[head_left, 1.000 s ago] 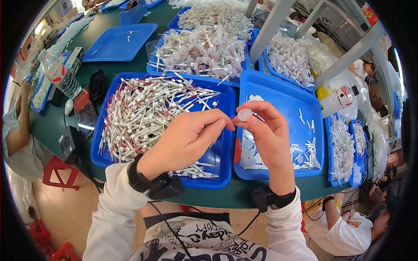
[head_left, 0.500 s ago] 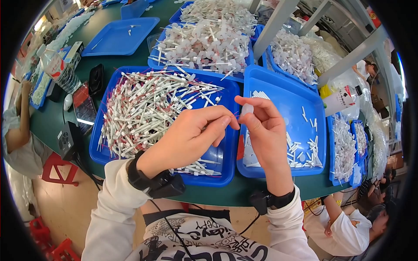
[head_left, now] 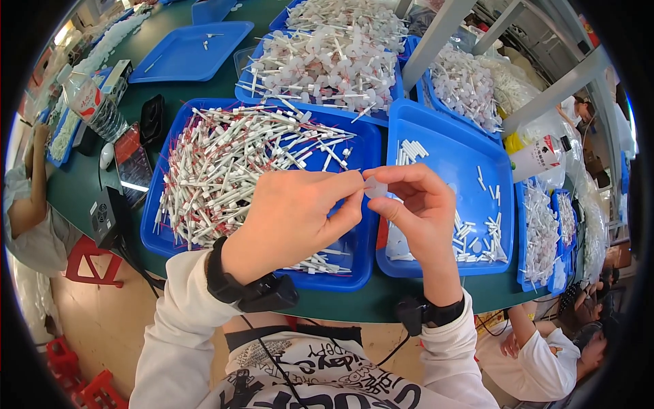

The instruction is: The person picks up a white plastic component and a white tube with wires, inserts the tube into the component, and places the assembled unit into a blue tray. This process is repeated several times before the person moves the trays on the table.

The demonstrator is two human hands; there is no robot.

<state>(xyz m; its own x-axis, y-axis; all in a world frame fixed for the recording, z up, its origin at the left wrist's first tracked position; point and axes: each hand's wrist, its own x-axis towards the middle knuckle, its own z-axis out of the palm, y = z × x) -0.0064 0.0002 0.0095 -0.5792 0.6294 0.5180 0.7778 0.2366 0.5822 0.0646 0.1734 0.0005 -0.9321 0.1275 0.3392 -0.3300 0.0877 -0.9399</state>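
Note:
Both my hands meet above the gap between two blue trays. My right hand (head_left: 424, 208) is closed, pinching a small translucent white plastic disc (head_left: 375, 187) between thumb and fingers. The fingertips of my left hand (head_left: 296, 215) are pressed together against the disc's left edge; what they hold is hidden. Under my left hand lies a blue tray (head_left: 317, 160) heaped with thin white sticks (head_left: 214, 174) that carry red threads. Below my right hand, another blue tray (head_left: 453, 160) holds short white tubes (head_left: 473, 238), scattered along its near side and in a small cluster farther back.
Behind stand blue trays piled with white sticks and translucent discs (head_left: 323, 65). A flat blue tray (head_left: 197, 51), a water bottle (head_left: 95, 105) and a phone (head_left: 133, 163) are at left. Grey metal posts (head_left: 436, 41) and a second bottle (head_left: 538, 157) stand at right. Other people sit nearby.
My left hand has shifted right, bringing its fingertips up to the disc. Red threads that showed between the hands are now hidden. The right hand's fingers have drawn in around the disc.

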